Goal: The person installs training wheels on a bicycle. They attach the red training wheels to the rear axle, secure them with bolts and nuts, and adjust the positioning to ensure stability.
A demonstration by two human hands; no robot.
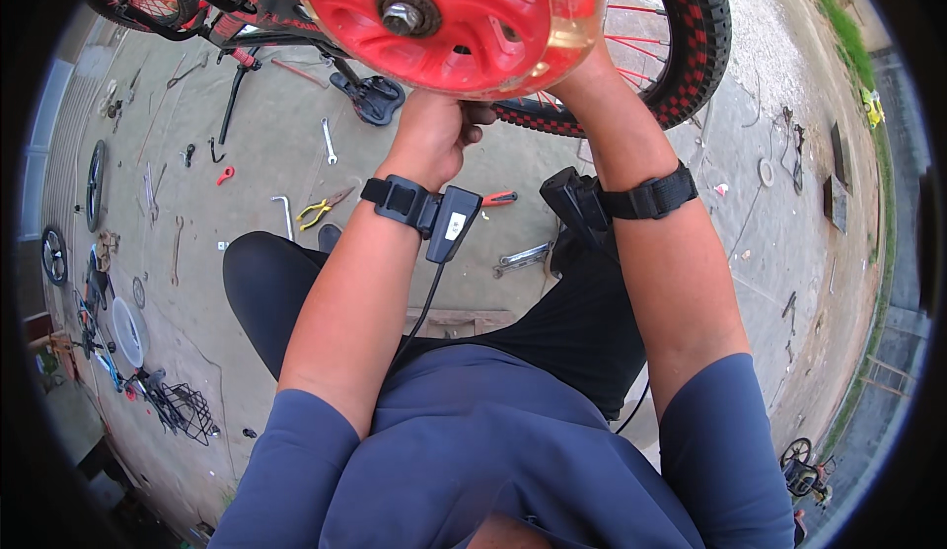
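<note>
Red training wheel [449,18] is up close, held in front of the small red-and-black bike [681,46] lying farther back. Left hand [434,135] curled tight under it; right hand [582,71] mostly hidden behind the rim, fingers can't tell. Wheel's clearly off the bike, tools everywhere, so not mounted yet.

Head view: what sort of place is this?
Probably an outdoor bicycle repair yard: a red and black bicycle lies on the concrete ground, with a wrench, pliers and loose wheels scattered about.

Both forearms raised, strapped at wrists. Left hand [434,135] curled into a loose fist; right hand [582,68] mostly hidden, grip unclear.
</note>
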